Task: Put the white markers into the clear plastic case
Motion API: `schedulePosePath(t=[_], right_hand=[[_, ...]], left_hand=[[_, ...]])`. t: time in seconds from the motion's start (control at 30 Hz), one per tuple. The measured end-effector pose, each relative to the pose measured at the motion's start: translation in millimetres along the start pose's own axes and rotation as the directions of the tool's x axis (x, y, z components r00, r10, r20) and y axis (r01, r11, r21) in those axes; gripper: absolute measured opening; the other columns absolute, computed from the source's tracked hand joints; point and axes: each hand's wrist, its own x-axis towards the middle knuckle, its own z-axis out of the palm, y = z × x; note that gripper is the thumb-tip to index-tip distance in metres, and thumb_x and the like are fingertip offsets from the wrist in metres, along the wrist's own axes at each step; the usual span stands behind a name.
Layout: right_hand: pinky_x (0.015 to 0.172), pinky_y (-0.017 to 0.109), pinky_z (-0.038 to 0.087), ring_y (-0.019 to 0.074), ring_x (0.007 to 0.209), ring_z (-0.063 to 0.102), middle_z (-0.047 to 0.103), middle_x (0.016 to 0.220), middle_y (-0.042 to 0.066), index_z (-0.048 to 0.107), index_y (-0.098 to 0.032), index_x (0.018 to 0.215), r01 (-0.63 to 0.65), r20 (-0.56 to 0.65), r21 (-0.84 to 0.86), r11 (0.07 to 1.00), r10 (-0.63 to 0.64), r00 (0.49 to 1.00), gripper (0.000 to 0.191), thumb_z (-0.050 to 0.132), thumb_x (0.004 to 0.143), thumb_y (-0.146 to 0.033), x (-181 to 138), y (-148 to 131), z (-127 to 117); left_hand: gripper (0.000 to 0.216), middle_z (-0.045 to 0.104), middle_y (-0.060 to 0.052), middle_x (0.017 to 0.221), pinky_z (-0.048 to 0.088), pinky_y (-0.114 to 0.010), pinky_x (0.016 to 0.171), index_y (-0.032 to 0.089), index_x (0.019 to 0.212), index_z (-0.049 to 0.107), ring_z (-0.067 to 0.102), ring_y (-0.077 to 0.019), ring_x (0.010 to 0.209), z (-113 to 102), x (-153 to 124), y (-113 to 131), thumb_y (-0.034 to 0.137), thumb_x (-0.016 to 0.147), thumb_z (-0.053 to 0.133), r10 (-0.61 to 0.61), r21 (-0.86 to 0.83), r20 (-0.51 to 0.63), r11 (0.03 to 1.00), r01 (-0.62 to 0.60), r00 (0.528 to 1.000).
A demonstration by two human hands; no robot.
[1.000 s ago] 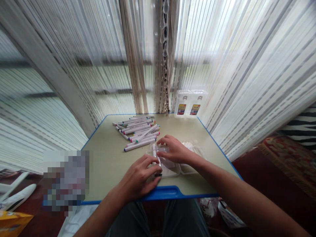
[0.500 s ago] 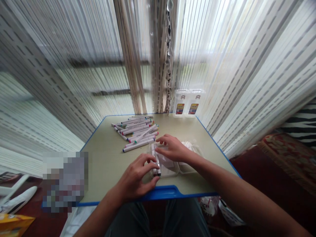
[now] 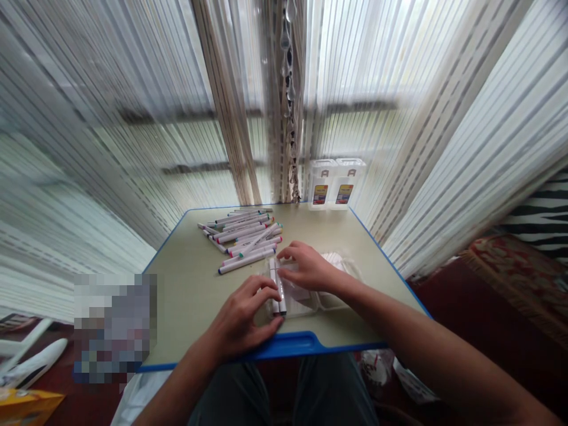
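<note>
A clear plastic case (image 3: pixel 302 302) lies opened out near the front of the table. Along its left side are white markers (image 3: pixel 276 289) with dark ends, side by side. My left hand (image 3: pixel 244 313) curves around their near end, thumb low by the caps and fingertips resting at the left marker's side; the fingers are apart. Over the far end is my right hand (image 3: pixel 307 267), its thumb and fingers spread and touching or just above the markers. Beyond the case lies a loose pile of white markers (image 3: pixel 246 234) with coloured caps.
Two clear cases with labels (image 3: pixel 332 188) stand upright at the table's back right. The table (image 3: pixel 177 296) has a blue rim and a raised blue front ledge (image 3: pixel 288 344). String curtains (image 3: pixel 146 106) hang behind. A blurred-out object (image 3: pixel 119 325) sits at the left edge.
The markers in the case now lie flatter, and my left fingers have drawn slightly left off them. My right hand stays over the far end. The view has shifted a little.
</note>
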Motion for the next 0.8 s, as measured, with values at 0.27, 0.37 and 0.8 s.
schedulePosePath(t=[0.27,0.37,0.8], right_hand=[[0.076,0.029,0.045,0.0169,0.078,0.06,0.064,0.087,0.006,0.07,-0.014,0.1,0.003,-0.038,0.027,1.0,-0.002,0.999,0.023,0.071,0.079,-0.025,0,4,0],[0.074,0.029,0.046,0.0164,0.076,0.06,0.065,0.086,0.005,0.07,-0.015,0.099,0.002,-0.057,0.042,0.999,0.0,0.998,0.022,0.07,0.079,-0.026,0,5,-1],[0.064,0.026,0.047,0.0147,0.067,0.06,0.068,0.077,0.004,0.07,-0.015,0.091,0.027,-0.181,0.077,0.997,-0.013,0.983,0.013,0.065,0.082,-0.023,2,5,-10]], left_hand=[[0.02,0.06,-0.009,0.107,0.048,-0.036,0.092,0.02,0.101,0.059,0.057,-0.0224,0.104,-4,0,2,0.018,0.081,0.062,-0.05,-0.002,-0.027,0.999,0.05,0.998],[0.012,0.061,-0.009,0.105,0.048,-0.037,0.09,0.019,0.097,0.059,0.057,-0.0224,0.103,-4,2,-2,0.019,0.086,0.056,-0.098,0.027,-0.083,0.995,0.1,0.992],[0.015,0.067,-0.006,0.097,0.052,-0.029,0.073,0.017,0.096,0.063,0.064,-0.0176,0.082,-26,57,-20,0.024,0.086,0.054,-0.376,0.123,-0.373,0.886,0.447,0.848]])
